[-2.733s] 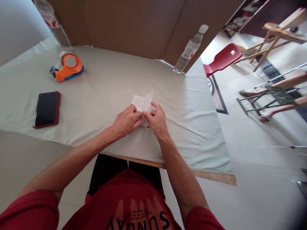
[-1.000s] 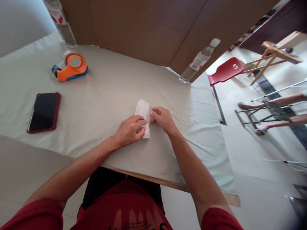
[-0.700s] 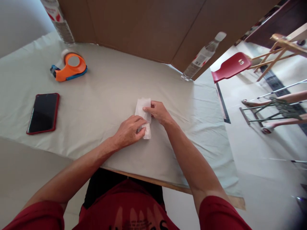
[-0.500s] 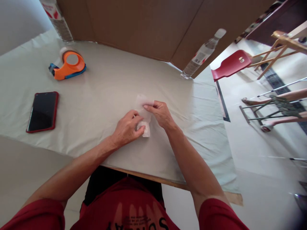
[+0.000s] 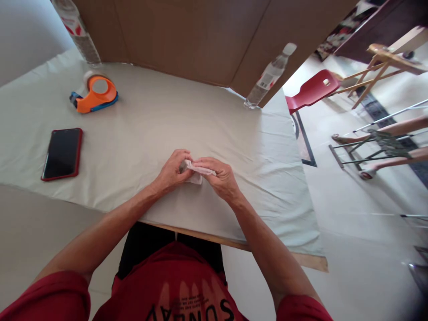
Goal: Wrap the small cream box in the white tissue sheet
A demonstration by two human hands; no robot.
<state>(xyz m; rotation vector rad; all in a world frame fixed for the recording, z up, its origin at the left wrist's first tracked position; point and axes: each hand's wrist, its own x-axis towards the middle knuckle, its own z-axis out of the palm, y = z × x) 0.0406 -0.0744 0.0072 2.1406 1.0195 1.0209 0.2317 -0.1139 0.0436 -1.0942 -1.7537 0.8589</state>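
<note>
Near the table's front edge, my left hand (image 5: 174, 170) is closed round a small wrapped item, mostly hidden by the fingers; a greyish part shows between them. My right hand (image 5: 218, 175) pinches a folded strip of thin white paper (image 5: 201, 170), whose left end meets the item at my left fingertips. Below the fingers, a pale corner of the wrapping (image 5: 195, 179) shows just above the cloth. The two hands are almost touching.
An orange tape dispenser (image 5: 99, 94) and a phone in a red case (image 5: 62, 154) lie on the left of the cloth-covered table (image 5: 150, 116). Two water bottles (image 5: 82, 38) (image 5: 270, 76) stand against a brown cardboard panel (image 5: 187, 40). A red chair (image 5: 314, 91) and a person's legs are at right.
The white paper, spread upward before, is now folded down into a narrow strip. My right hand has come down and closer to my left hand. The view has shifted slightly.
</note>
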